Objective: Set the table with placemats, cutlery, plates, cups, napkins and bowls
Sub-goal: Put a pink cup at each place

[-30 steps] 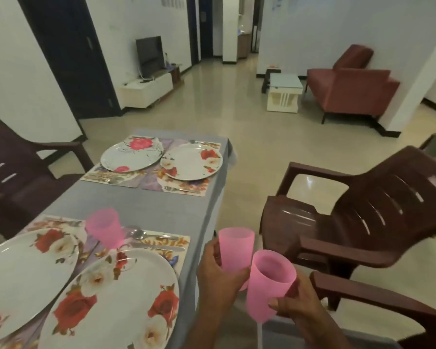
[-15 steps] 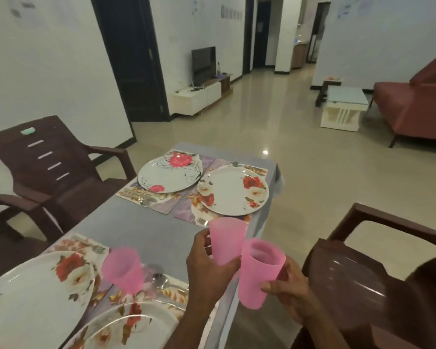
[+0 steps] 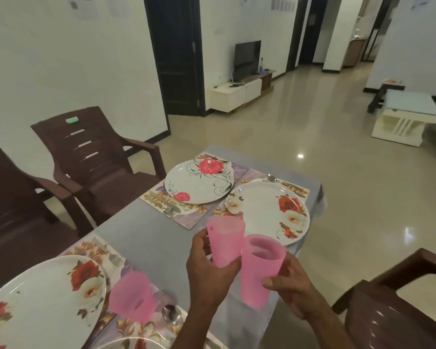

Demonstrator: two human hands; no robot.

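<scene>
Pink cups are up over the table [image 3: 146, 238], one gripped in the left hand [image 3: 207, 273] and one in the right hand [image 3: 291, 289], likely for the two far plates [image 3: 199, 181]. Another cup [image 3: 131, 295] already stands near.

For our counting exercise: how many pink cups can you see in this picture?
3. One pink cup is in the left hand, another is in the right hand, and a third stands on the near placemat. Others may lie out of frame.
</scene>
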